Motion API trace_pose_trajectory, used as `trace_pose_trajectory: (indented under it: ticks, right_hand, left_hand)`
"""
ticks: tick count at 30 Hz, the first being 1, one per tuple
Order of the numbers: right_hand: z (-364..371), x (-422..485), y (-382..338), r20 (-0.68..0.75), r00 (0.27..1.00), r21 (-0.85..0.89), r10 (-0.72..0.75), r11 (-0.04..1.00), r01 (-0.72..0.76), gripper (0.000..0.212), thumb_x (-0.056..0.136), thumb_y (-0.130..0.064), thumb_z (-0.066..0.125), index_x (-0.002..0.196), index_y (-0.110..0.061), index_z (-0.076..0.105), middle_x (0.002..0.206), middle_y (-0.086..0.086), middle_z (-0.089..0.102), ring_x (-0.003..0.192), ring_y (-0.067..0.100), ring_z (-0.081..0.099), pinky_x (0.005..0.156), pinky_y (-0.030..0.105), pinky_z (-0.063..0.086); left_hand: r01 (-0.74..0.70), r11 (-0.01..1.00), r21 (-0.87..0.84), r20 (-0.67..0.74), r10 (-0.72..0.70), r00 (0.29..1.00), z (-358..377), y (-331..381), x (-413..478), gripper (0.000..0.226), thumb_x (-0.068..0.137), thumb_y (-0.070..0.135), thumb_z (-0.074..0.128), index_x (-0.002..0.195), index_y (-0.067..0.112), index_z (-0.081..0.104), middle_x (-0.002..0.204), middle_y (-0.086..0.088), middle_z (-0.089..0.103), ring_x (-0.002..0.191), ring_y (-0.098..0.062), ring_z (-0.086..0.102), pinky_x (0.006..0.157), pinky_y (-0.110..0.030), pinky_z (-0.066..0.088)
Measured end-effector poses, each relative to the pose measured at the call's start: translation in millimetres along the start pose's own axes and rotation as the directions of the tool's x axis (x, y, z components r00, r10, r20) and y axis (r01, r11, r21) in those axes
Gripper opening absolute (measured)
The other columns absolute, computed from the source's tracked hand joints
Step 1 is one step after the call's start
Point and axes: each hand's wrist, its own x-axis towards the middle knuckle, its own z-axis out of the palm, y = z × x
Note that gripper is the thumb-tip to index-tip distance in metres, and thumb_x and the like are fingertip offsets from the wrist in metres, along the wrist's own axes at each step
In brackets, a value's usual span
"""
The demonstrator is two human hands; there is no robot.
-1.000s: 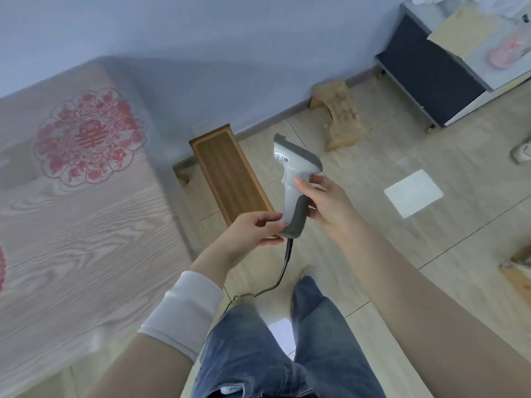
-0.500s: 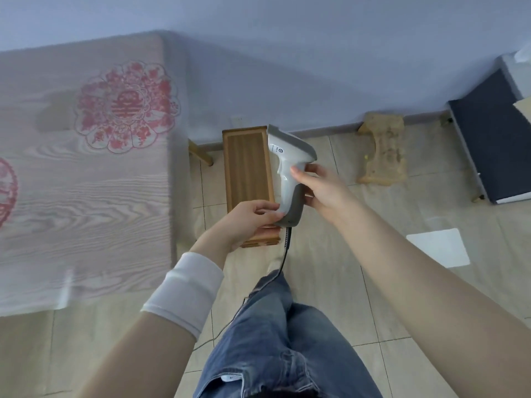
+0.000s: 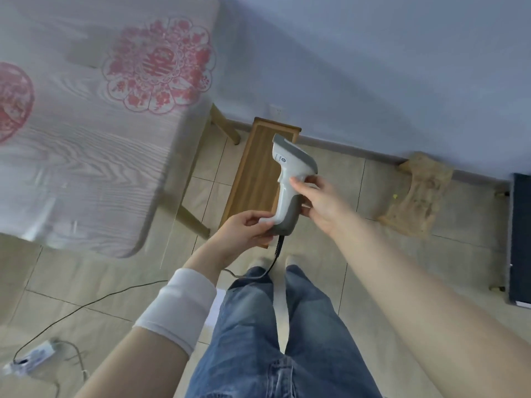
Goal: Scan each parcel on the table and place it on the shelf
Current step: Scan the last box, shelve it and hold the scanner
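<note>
**Scanner in both hands, view swinging back to the tabletop**

I stand looking down at my jeans and a tiled floor (image 3: 388, 254). In the centre of the frame I hold a white and grey scanner (image 3: 290, 179) upright with 2 hands. My left hand (image 3: 247, 228) pinches the base of its handle, and my right hand (image 3: 319, 202) curls around the grip higher up. Its black cable (image 3: 277, 251) drops between my feet.

My hold is the same as 1 second ago, but my head has turned left. The tabletop (image 3: 86, 168), wood-grain with red round patterns, now fills the upper left of the frame. The dark unit (image 3: 520, 239) has slid to the far right edge. A wooden tray (image 3: 253, 179) lies on the floor behind the scanner.

No parcel shows on the visible part of the tabletop, so I judge that I am turning to find the next one to scan.
</note>
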Motion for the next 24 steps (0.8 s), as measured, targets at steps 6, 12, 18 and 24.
trace_pose_trajectory:
  ticks: [6,12,18,24]
  right_hand:
    - [-18,25,-3,0.087,0.991,-0.082,0.097,0.993,-0.09,0.043,0.085,-0.025,0.068,0.123,-0.012,0.053,0.112,0.007,0.065,0.098,0.023,0.064,0.079,0.036,0.055]
    - [-10,54,-2,0.11,0.982,-0.07,0.155,0.987,-0.147,0.051,0.084,-0.025,0.068,0.129,-0.008,0.052,0.116,0.01,0.064,0.096,0.023,0.064,0.077,0.035,0.054]
    - [-5,89,6,0.095,0.952,-0.105,0.292,0.954,-0.282,0.046,0.086,-0.022,0.065,0.128,-0.009,0.052,0.119,0.012,0.062,0.108,0.027,0.061,0.08,0.036,0.054]
    - [-2,169,38,0.105,0.932,-0.148,0.346,0.933,-0.329,0.038,0.087,-0.017,0.064,0.122,-0.007,0.053,0.119,0.012,0.062,0.107,0.026,0.06,0.081,0.035,0.053]
  left_hand:
    - [-0.003,0.967,-0.254,-0.137,-0.033,0.99,21,-13,14,0.03,0.089,0.013,0.062,0.115,0.001,0.056,0.098,-0.009,0.067,0.083,-0.014,0.067,0.072,-0.019,0.057]
    - [-0.025,0.918,-0.395,-0.221,-0.069,0.973,14,-24,37,0.022,0.087,0.016,0.065,0.106,0.008,0.062,0.09,-0.006,0.069,0.086,-0.015,0.067,0.085,-0.026,0.055]
    - [-0.012,0.868,-0.496,-0.298,-0.158,0.941,8,-39,68,0.021,0.087,0.015,0.065,0.106,0.005,0.063,0.085,-0.005,0.067,0.081,-0.012,0.066,0.078,-0.02,0.056]
    - [-0.006,0.846,-0.534,-0.348,-0.214,0.913,-6,-72,145,0.031,0.087,0.018,0.066,0.114,0.004,0.06,0.097,-0.007,0.066,0.088,-0.014,0.065,0.082,-0.023,0.055]
